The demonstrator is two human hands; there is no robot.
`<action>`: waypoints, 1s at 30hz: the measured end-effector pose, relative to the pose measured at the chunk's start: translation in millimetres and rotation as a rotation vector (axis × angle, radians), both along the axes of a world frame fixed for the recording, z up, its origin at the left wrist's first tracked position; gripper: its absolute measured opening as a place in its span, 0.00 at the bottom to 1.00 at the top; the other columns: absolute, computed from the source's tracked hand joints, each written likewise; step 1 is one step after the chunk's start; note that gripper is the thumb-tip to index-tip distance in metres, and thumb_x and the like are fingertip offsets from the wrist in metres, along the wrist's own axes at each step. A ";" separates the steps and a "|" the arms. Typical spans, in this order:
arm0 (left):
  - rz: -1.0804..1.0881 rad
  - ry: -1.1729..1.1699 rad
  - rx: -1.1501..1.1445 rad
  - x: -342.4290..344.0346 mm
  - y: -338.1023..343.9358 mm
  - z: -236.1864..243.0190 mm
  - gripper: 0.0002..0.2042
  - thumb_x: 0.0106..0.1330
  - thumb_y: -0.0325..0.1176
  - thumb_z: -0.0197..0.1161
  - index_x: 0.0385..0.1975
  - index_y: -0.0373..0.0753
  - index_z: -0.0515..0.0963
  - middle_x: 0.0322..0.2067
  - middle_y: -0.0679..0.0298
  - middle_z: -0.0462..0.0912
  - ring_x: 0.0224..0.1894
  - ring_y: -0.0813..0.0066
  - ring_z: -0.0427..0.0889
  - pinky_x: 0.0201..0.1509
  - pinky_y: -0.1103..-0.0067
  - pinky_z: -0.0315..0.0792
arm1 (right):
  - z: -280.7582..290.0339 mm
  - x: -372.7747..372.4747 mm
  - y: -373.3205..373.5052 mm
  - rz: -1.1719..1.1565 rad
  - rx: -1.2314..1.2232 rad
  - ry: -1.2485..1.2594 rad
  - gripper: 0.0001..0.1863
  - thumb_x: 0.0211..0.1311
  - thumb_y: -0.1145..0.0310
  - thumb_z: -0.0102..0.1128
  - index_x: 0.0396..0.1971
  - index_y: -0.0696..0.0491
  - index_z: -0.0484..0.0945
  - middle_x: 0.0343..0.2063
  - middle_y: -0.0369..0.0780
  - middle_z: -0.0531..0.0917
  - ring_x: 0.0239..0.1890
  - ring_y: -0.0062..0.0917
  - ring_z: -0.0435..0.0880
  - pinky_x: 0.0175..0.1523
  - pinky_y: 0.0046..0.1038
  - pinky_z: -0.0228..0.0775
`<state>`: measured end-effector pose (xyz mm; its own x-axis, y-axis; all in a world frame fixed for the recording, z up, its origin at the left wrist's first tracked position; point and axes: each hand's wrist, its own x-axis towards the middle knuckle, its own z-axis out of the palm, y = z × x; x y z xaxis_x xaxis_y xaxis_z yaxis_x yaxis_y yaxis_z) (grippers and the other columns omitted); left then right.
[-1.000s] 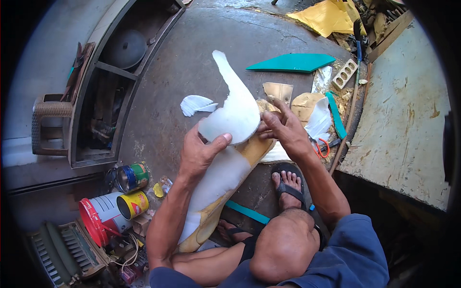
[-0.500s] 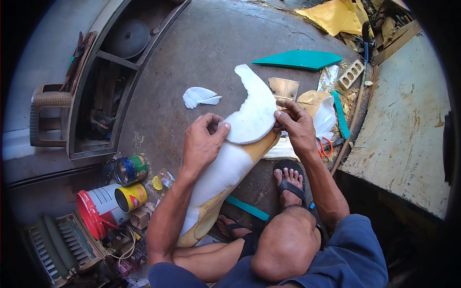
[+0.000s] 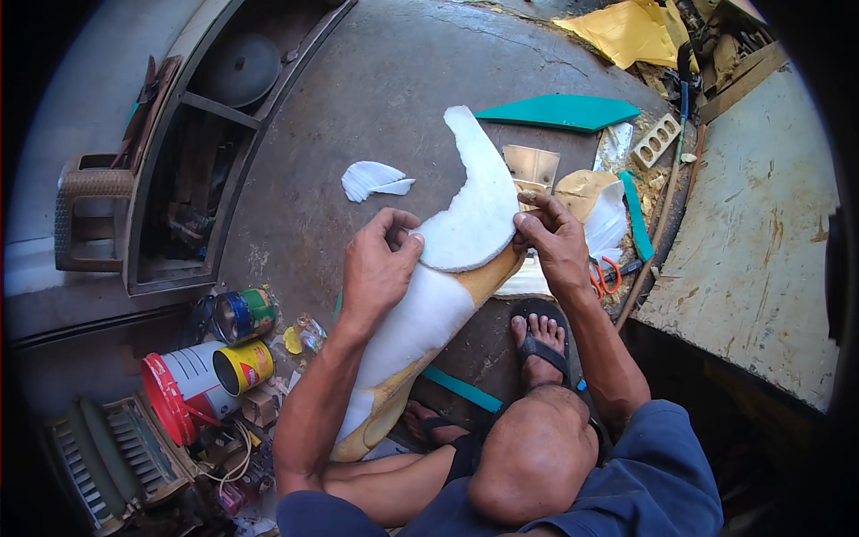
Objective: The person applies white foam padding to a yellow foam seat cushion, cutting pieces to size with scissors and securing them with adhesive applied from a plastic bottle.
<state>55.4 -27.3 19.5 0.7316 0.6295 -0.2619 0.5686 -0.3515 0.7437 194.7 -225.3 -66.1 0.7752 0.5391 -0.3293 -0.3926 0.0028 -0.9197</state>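
A curved sheet of white foam [image 3: 476,208], with a narrow tip at its far end and a ragged left edge, is held between both my hands. My left hand [image 3: 382,264] pinches its near left edge between thumb and fingers. On the opposite edge, my right hand [image 3: 553,240] grips it with the thumb on top. Beneath the sheet runs a long foam piece [image 3: 407,327], tan with a white layer over much of it, slanting down beside my leg. The sheet covers its far end, and I cannot tell whether the two touch.
White foam scraps [image 3: 374,179] lie on the floor [image 3: 304,116]. Green foam pieces [image 3: 559,113], tan foam offcuts [image 3: 583,186] and orange-handled scissors [image 3: 610,276] are to the right. A white bucket [image 3: 190,380] and cans [image 3: 243,367] sit left. A pale board [image 3: 752,242] stands at right.
The white foam sheet has shifted slightly, its narrow tip rising away from me and a little to the right. Both hands keep their hold.
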 end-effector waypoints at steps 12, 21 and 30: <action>-0.015 0.005 -0.029 0.2 -5.4 5.1 0.13 0.61 0.31 0.65 0.43 0.33 0.82 0.28 0.63 0.82 0.31 0.75 0.80 0.41 0.75 0.76 | -3.9 -12.3 -4.1 -0.083 0.116 0.011 0.21 0.69 0.71 0.65 0.57 0.62 0.74 0.34 0.37 0.84 0.34 0.18 0.82 0.41 0.21 0.76; -0.023 0.033 0.006 1.2 -4.0 4.7 0.12 0.62 0.31 0.64 0.42 0.33 0.82 0.28 0.61 0.83 0.31 0.72 0.81 0.40 0.73 0.77 | -2.3 -26.9 -4.3 -0.149 0.083 -0.056 0.21 0.69 0.71 0.65 0.58 0.62 0.74 0.40 0.36 0.83 0.43 0.16 0.79 0.52 0.19 0.71; -0.104 0.047 0.149 4.0 -16.8 5.9 0.11 0.62 0.29 0.60 0.43 0.36 0.83 0.27 0.58 0.79 0.31 0.64 0.80 0.41 0.68 0.75 | -5.9 -21.5 -10.1 -0.106 -0.139 -0.180 0.17 0.71 0.68 0.62 0.54 0.62 0.77 0.35 0.35 0.83 0.37 0.14 0.79 0.44 0.20 0.73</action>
<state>59.4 -44.1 25.4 0.7838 0.5856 -0.2067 0.5562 -0.5140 0.6530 173.2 -235.4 -72.1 0.8780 0.4104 -0.2465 -0.2271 -0.0961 -0.9691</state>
